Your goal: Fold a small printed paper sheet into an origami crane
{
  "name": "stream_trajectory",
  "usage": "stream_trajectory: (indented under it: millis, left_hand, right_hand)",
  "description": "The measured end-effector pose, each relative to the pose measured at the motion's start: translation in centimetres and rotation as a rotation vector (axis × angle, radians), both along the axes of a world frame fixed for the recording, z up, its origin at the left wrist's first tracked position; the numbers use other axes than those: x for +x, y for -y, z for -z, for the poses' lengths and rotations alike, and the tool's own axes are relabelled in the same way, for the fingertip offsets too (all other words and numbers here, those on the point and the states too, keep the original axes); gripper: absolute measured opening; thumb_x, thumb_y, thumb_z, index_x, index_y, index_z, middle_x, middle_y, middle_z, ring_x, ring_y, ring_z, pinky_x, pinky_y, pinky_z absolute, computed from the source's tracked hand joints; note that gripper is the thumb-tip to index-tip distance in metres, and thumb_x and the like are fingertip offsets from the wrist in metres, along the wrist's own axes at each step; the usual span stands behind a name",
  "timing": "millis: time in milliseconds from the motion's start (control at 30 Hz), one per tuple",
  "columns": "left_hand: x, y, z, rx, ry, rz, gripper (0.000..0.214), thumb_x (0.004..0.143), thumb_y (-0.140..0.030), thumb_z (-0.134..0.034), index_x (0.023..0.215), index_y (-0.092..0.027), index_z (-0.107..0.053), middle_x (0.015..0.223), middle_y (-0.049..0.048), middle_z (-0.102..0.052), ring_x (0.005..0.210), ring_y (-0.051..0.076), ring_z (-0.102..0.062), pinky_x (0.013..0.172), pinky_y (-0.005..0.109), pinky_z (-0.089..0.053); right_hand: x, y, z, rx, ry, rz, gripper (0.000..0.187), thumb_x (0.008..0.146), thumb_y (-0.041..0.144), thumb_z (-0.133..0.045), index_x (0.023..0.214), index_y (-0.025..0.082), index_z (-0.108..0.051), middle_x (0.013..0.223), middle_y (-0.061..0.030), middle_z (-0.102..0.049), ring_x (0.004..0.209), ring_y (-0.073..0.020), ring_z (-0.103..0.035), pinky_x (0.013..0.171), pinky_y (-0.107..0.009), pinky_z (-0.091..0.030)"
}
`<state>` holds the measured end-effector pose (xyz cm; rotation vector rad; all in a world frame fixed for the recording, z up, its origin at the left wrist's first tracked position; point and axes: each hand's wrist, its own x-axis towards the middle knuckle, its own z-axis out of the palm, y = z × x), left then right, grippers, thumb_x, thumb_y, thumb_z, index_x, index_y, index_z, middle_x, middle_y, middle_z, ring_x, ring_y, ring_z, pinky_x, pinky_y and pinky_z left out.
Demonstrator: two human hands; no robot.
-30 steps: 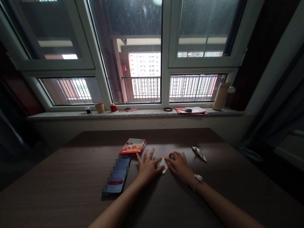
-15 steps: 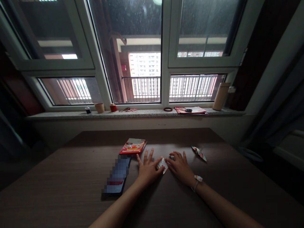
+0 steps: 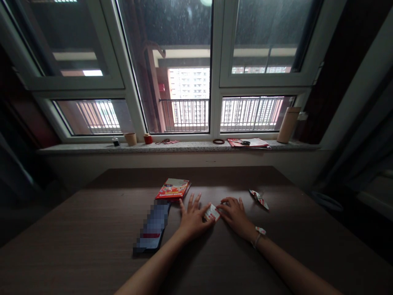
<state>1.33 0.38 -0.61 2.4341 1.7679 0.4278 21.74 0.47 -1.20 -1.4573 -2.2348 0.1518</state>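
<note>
A small folded piece of printed paper, white with red and orange edges, lies on the table between my hands. My left hand is palm down with its fingers spread. Its thumb and index finger rest on the paper's left and lower edges. With bent fingers, my right hand pinches at the paper's right corner; the exact contact of thumb and fingertip is hard to make out. A bracelet circles the right wrist.
Left of my hands lie a phone and a red printed packet. A folded striped paper piece sits to the right. On the windowsill stand a tan bottle, a paper cup, and scissors on red sheets.
The view has shifted slightly. More of the paper's printed face shows between my hands, and my left thumb covers less of it. Both hands stay at the paper.
</note>
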Motion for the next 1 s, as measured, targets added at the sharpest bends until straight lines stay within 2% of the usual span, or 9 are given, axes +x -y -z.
stream_trajectory:
  millis: [333,667,833,1000]
  left_hand:
    - [0.3,0.4,-0.4,-0.013,-0.051,-0.039,0.063,0.077,-0.072,-0.045,0.135,-0.048,-0.043,0.157,-0.0007,-0.019,0.144,0.037,-0.005,0.103,0.070,0.015]
    - [0.5,0.8,-1.1,-0.021,-0.073,-0.046,0.062,0.078,-0.071,-0.044,0.135,-0.048,-0.042,0.157,-0.0012,-0.020,0.144,0.038,-0.004,0.104,0.069,0.013]
    - [0.3,0.8,-1.2,-0.013,-0.100,-0.017,0.063,0.080,-0.073,-0.039,0.136,-0.047,-0.041,0.157,-0.0013,-0.022,0.144,0.038,-0.003,0.104,0.069,0.015]
    - [0.2,0.8,-0.9,-0.006,-0.085,-0.009,0.065,0.079,-0.075,-0.035,0.137,-0.046,-0.041,0.157,0.0004,-0.022,0.145,0.036,-0.003,0.105,0.067,0.014]
  right_hand:
    - [-0.5,0.0,1.0,0.082,0.179,0.031,0.037,0.093,0.034,-0.045,0.128,0.047,-0.050,0.132,-0.0041,-0.050,0.130,-0.0279,-0.034,0.108,-0.067,-0.014]
    - [0.0,0.0,1.0,0.067,0.252,0.024,0.045,0.094,0.039,-0.039,0.137,0.051,-0.034,0.142,-0.0039,-0.041,0.137,-0.0326,-0.024,0.106,-0.071,-0.009]
    - [-0.3,0.1,0.6,0.098,0.252,0.032,0.044,0.092,0.038,-0.045,0.133,0.050,-0.042,0.129,-0.0041,-0.050,0.137,-0.0325,-0.023,0.106,-0.071,-0.003]
    - [-0.1,0.6,-0.1,0.130,0.223,0.060,0.037,0.089,0.038,-0.049,0.125,0.047,-0.054,0.114,-0.0047,-0.055,0.131,-0.0308,-0.031,0.107,-0.069,-0.001]
